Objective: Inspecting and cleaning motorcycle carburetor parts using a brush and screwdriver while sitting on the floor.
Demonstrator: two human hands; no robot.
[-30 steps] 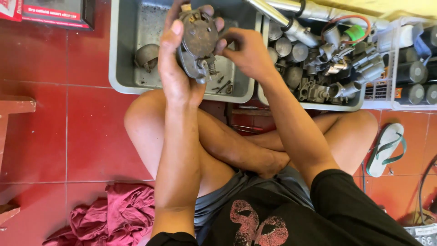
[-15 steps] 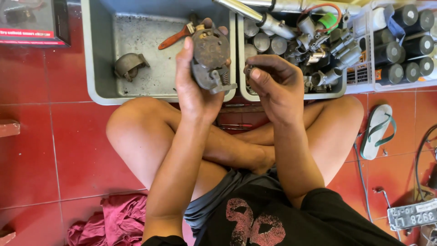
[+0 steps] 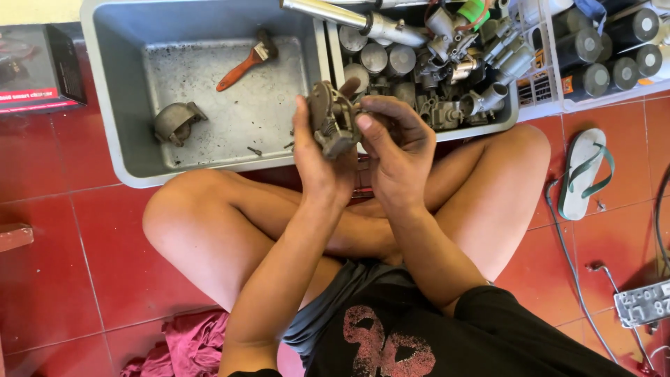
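I sit cross-legged on a red tile floor. My left hand (image 3: pixel 317 167) grips a grimy metal carburetor body (image 3: pixel 333 126) upright in front of me. My right hand (image 3: pixel 398 139) presses against the same part from the right, thumb on its face and fingers curled round its far side. A grey plastic tray (image 3: pixel 118 84) lies just beyond my hands. In it are a brush with an orange handle (image 3: pixel 246 61), a small metal bowl-shaped cover (image 3: pixel 176 121) and a few loose screws.
A second tray (image 3: pixel 502 115) at the upper right is full of several metal engine parts and a chrome tube (image 3: pixel 349 17). Black cylinders (image 3: pixel 614 49) sit in a white basket. A sandal (image 3: pixel 583 171), a hose, a dark box (image 3: pixel 35 70) and a pink rag (image 3: pixel 188 342) lie around.
The view has shifted, so both hands and the carburetor body now sit lower, over my knees rather than over the tray. My right hand has closed in onto the part.
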